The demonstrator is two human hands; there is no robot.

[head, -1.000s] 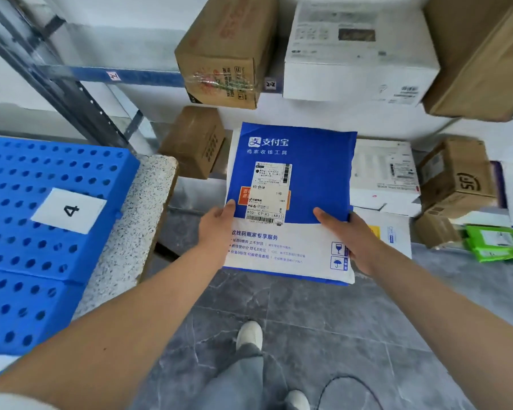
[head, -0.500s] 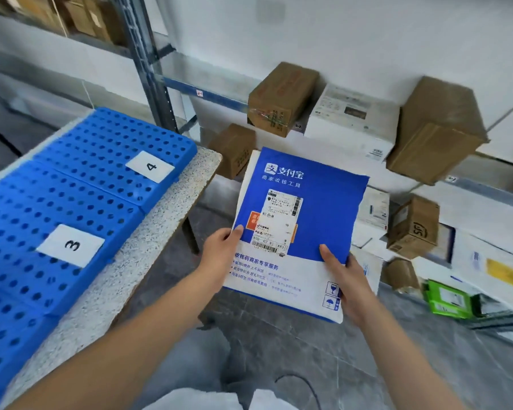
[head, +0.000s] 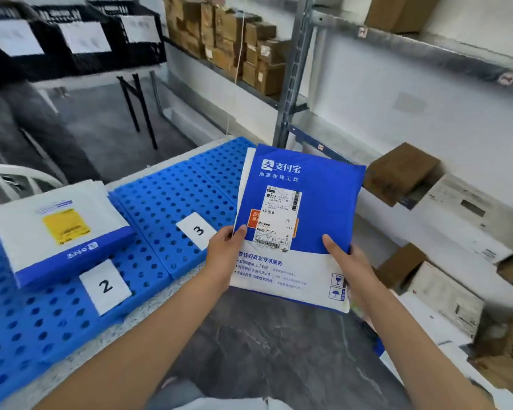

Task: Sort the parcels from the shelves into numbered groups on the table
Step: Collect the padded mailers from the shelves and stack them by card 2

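While still pinching the blue parcel [head: 302, 202] by its lower corners in the curled fingers [head: 332, 247] of left hand [head: 224, 247] and right hand [head: 348, 261], swings from shelves [head: 296, 69] to table [head: 187, 284], bringing it over the near edge beside card 3 [head: 197, 230], seemingly for placing.

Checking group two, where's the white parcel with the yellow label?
Head view, left side: the white parcel lies on the blue mat behind the number 2 card, left of card 3.

The blue mailer [head: 323, 184] reads 支付宝 and 商家收钱工具 in white. At its nine o'clock lies the 3 card [head: 198, 230]; at that card's eight o'clock, the 2 card [head: 105, 287].
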